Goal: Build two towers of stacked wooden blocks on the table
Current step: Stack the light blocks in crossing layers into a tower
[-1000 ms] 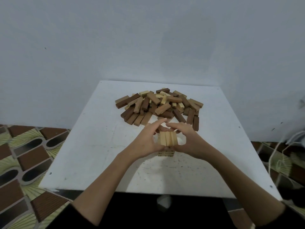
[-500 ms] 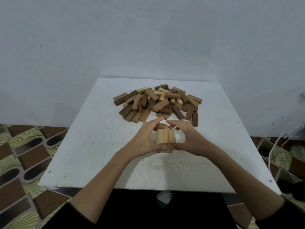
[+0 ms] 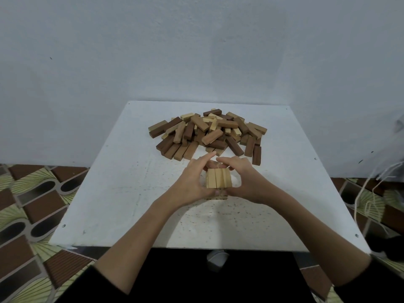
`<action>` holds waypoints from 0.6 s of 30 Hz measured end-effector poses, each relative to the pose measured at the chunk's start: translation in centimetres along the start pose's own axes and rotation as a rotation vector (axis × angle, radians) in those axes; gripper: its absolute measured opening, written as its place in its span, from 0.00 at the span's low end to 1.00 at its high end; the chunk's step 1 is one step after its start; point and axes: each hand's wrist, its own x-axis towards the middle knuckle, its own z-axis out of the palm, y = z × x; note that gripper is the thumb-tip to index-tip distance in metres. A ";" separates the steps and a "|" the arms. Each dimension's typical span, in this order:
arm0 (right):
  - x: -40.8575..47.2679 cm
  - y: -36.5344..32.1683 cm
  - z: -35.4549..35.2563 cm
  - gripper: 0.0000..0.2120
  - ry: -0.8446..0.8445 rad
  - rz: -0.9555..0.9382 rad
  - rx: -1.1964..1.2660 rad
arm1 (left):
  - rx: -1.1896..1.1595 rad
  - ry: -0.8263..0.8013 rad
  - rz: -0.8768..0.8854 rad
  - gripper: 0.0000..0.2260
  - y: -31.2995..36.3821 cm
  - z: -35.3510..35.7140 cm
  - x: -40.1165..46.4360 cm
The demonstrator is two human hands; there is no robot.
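A short tower of light wooden blocks stands on the white table, its top layer three blocks side by side, with a lower layer partly hidden by my hands. My left hand cups its left side, the fingers reaching past the far edge and the thumb at the near edge. My right hand curves round the right side the same way, with a small gap at the palm. A loose pile of light and dark wooden blocks lies just behind.
The table stands against a pale wall, with its near edge close to my body. Patterned floor tiles show on both sides. Thin cords hang off to the right.
Both hands stay cupped round the tower. The right palm has eased slightly away from the tower's side. The view has shifted a little.
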 end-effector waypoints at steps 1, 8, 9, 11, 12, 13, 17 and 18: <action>0.0 0.0 0.0 0.38 -0.001 -0.002 0.000 | -0.005 0.000 0.000 0.42 -0.1 0.0 0.0; 0.1 0.3 0.2 0.42 -0.018 0.019 0.074 | -0.076 0.012 -0.024 0.44 -0.4 0.6 -0.1; -0.1 0.5 0.3 0.44 -0.015 0.027 0.114 | -0.102 0.015 -0.026 0.45 -0.5 0.7 -0.3; -0.5 0.6 0.6 0.47 0.007 0.059 0.208 | -0.152 0.024 -0.042 0.46 -0.5 1.1 -0.7; -0.8 0.6 1.1 0.48 0.024 0.079 0.253 | -0.164 0.032 -0.045 0.45 -0.4 1.5 -0.9; -1.1 0.6 1.6 0.48 0.047 0.095 0.296 | -0.169 0.048 -0.040 0.41 -0.4 1.8 -1.0; -2.3 0.1 4.5 0.49 0.175 0.124 0.431 | -0.260 0.110 -0.015 0.25 -0.2 3.3 -1.5; -2.5 0.1 5.1 0.48 0.207 0.126 0.446 | -0.275 0.117 -0.011 0.25 -0.4 3.7 -1.6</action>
